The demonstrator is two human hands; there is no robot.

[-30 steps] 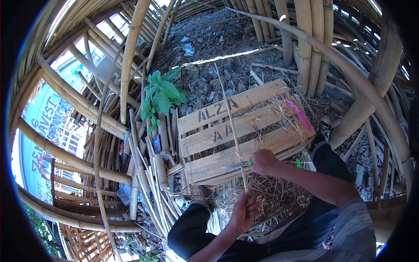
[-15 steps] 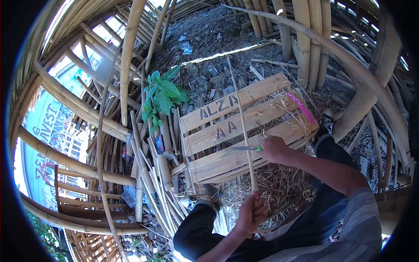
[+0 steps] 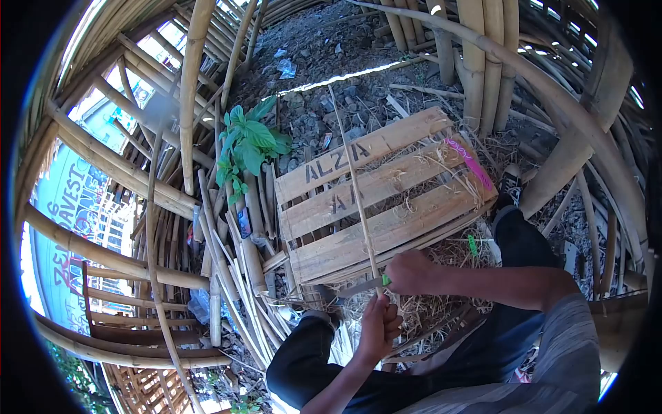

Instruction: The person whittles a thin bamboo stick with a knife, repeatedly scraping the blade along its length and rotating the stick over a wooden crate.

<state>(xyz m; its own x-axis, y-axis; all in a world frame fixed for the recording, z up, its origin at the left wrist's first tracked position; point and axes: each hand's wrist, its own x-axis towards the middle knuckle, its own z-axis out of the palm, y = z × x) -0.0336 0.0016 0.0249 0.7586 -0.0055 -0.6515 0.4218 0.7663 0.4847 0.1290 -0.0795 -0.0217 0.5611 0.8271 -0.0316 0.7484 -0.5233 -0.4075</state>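
Observation:
My left hand (image 3: 380, 327) is closed around the lower end of a long thin bamboo strip (image 3: 355, 181). The strip slants up and away across a slatted wooden crate (image 3: 386, 231) marked with dark letters. My right hand (image 3: 408, 273) is wrapped round a knife (image 3: 361, 287) with a green handle, just above my left hand. Its blade points left and crosses the strip close to my left fingers. Most of the handle is hidden in my right fist.
Bamboo poles (image 3: 196, 96) frame the left side and thicker posts (image 3: 493, 76) stand at right. A green leafy plant (image 3: 248, 143) grows left of the crate. Cut bamboo strips (image 3: 241, 297) lie by my left knee. Shavings (image 3: 441, 303) cover the ground between my legs.
My right hand has moved down and left with the knife, from partway up the strip to just above my left hand. The view has shifted slightly. A green object now shows beside the crate.

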